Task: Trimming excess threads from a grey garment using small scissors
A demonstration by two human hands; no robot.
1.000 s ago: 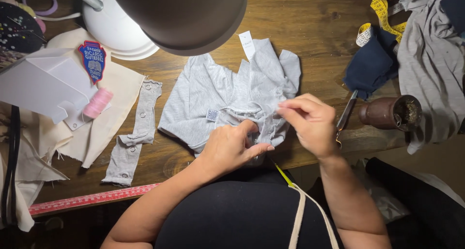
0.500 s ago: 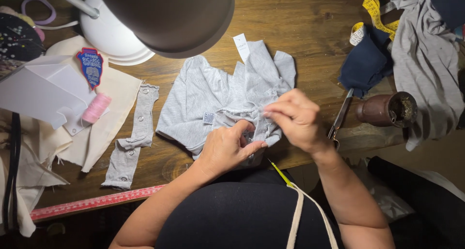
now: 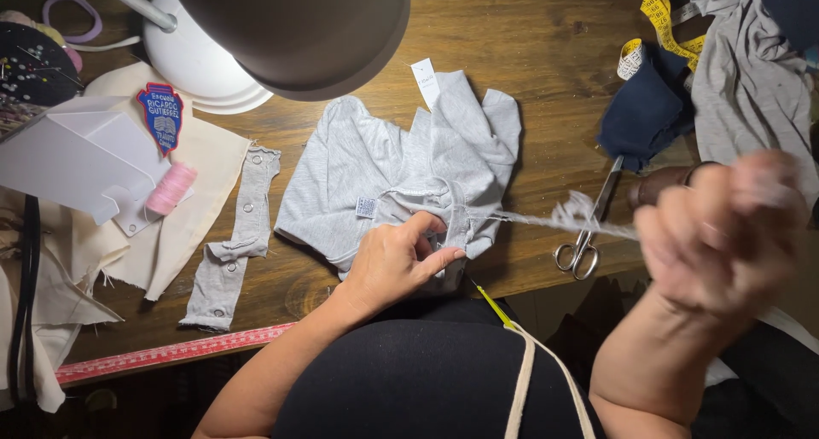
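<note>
A small grey garment (image 3: 409, 166) lies spread on the wooden table (image 3: 512, 29). My left hand (image 3: 399, 260) presses down on the garment's near edge, fingers pinching the fabric. My right hand (image 3: 725, 234) is raised and blurred at the right, pulling a thin grey strip or thread (image 3: 554, 219) that stretches taut from the garment's seam. Small scissors (image 3: 589, 234) lie on the table under that strip.
A grey strip with snaps (image 3: 235, 243) lies left of the garment. Pink thread spool (image 3: 171, 189), cream cloth with a blue patch (image 3: 160, 115), lamp shade (image 3: 299, 25), navy cloth (image 3: 648, 106), yellow tape measure (image 3: 661, 17), red ruler (image 3: 171, 354) at the table's front edge.
My right hand left the garment's seam and swung out to the right, drawing a grey strip or thread taut. My left hand stayed on the fabric.
</note>
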